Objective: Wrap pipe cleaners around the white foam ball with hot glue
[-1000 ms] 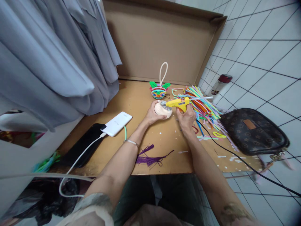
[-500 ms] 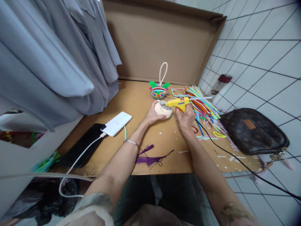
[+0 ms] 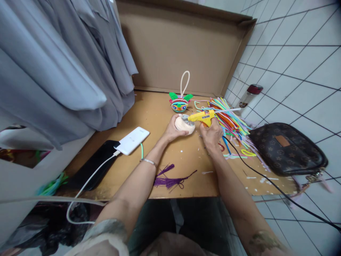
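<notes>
My left hand [image 3: 173,128] is wrapped round a cream, bowl-like round piece [image 3: 183,126] with a greyish hollow facing up. In my right hand [image 3: 211,132] is a yellow glue gun [image 3: 201,116], its nozzle pointing left at the hollow of the piece; whether the tip touches cannot be made out. A clear glue stick [image 3: 229,110] juts from the back of the gun. Just behind the piece sits a colourful lion-head ornament [image 3: 179,105] with green ears and a white loop. Purple tassels [image 3: 169,181] lie near the table's front edge.
Many coloured pipe cleaners [image 3: 231,122] lie right of my hands, beside a brown handbag [image 3: 289,148] and a red-lidded bottle [image 3: 250,95]. On the left are a white power bank [image 3: 134,140] and a black case [image 3: 93,165]. A black cord [image 3: 255,170] runs right. Cardboard [image 3: 181,46] stands behind.
The glue gun and my right hand have shifted very slightly to the right. My left hand and the round piece look unmoved.
</notes>
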Motion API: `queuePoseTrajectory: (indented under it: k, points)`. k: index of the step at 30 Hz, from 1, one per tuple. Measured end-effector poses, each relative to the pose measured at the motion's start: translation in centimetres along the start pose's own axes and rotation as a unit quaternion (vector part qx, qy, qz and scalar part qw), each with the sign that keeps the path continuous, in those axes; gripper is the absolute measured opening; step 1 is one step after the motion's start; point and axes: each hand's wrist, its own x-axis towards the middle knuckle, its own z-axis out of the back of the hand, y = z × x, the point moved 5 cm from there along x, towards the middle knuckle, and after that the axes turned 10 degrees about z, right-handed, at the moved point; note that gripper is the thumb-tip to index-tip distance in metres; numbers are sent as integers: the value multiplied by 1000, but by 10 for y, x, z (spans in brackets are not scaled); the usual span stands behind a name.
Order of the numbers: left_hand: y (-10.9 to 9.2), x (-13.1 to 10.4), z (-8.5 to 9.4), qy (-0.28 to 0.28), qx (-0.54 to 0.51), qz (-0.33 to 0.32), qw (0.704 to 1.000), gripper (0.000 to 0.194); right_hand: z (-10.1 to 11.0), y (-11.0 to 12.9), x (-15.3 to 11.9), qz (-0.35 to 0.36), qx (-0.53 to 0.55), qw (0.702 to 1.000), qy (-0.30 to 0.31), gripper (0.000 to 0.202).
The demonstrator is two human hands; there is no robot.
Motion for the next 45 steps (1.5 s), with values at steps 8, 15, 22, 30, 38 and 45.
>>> queuePoseTrajectory:
  k: [8, 15, 22, 30, 38, 45]
  points:
    - [1, 1, 1, -6, -2, 4, 1000, 93, 0, -3, 0, -25, 5, 999, 23, 25]
    - [-2, 0, 1, -7, -13, -3, 1000, 90, -7, -4, 0, -3, 46, 999, 10, 26]
    - [-1, 0, 1, -1, 0, -2, 1000, 91, -8, -3, 0, -23, 53, 998, 14, 28]
    - [-2, 0, 1, 8, 5, -2, 1000, 92, -4, -5, 3, -65, 23, 996, 57, 30]
    - [-3, 0, 4, -6, 2, 9, 1000, 93, -24, -40, 3, -181, 61, 976, 110, 36]
    - [-5, -2, 3, -2, 12, 10, 1000, 90, -28, -48, -4, -172, -37, 961, 213, 42]
